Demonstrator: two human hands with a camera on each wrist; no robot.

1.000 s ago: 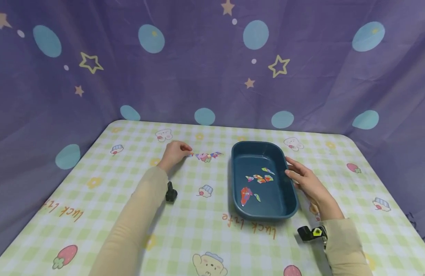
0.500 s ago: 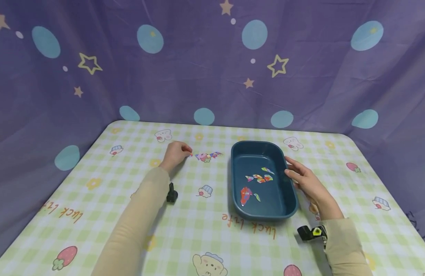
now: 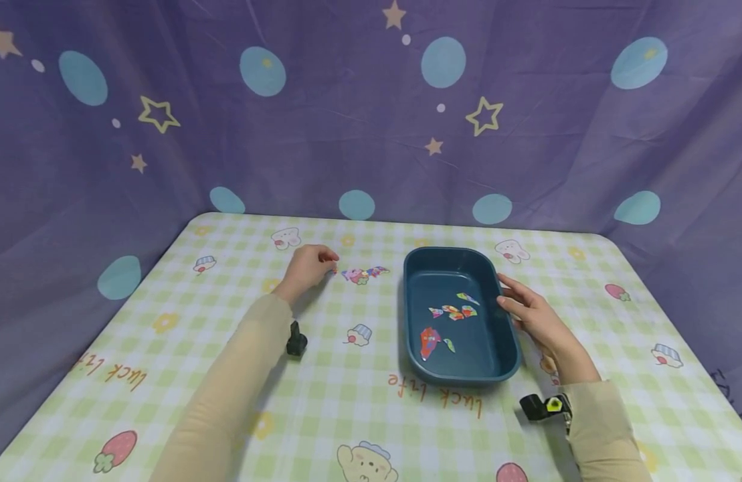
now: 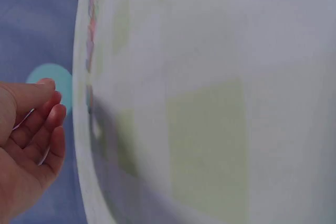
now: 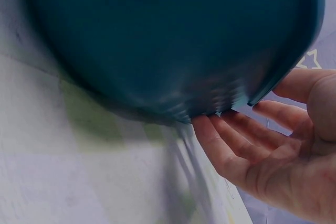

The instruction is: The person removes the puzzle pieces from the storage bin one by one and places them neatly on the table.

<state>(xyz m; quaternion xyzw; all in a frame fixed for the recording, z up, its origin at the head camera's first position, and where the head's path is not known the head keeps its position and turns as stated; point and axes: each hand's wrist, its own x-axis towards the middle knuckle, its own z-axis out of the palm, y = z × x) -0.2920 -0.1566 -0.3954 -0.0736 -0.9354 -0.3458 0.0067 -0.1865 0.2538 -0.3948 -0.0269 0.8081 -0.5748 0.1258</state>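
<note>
My left hand point(image 3: 308, 270) hovers at the far left of the table, its fingers loosely curled and nothing showing between thumb and fingers in the left wrist view. Just by its fingertips a small colourful flat piece point(image 4: 90, 98) lies on the cloth. More such pieces point(image 3: 377, 271) continue that row to the right. My right hand point(image 3: 536, 321) holds the right side of a dark teal plastic tray point(image 3: 512, 348), thumb at the rim and fingers against the outer wall. Inside the tray lie several irregular shiny pieces, among them a larger red one point(image 3: 429, 342).
A pale green checked cloth point(image 3: 322, 395) with printed cupcakes and strawberries covers the table. Behind it hangs a purple curtain point(image 3: 346, 154) with stars and blue ovals. Black wrist cameras point(image 3: 296, 340) sit under both forearms.
The left fingertips have risen slightly off the small piece, which lies by them at the row's left end. The right hand and the tray have stayed in place.
</note>
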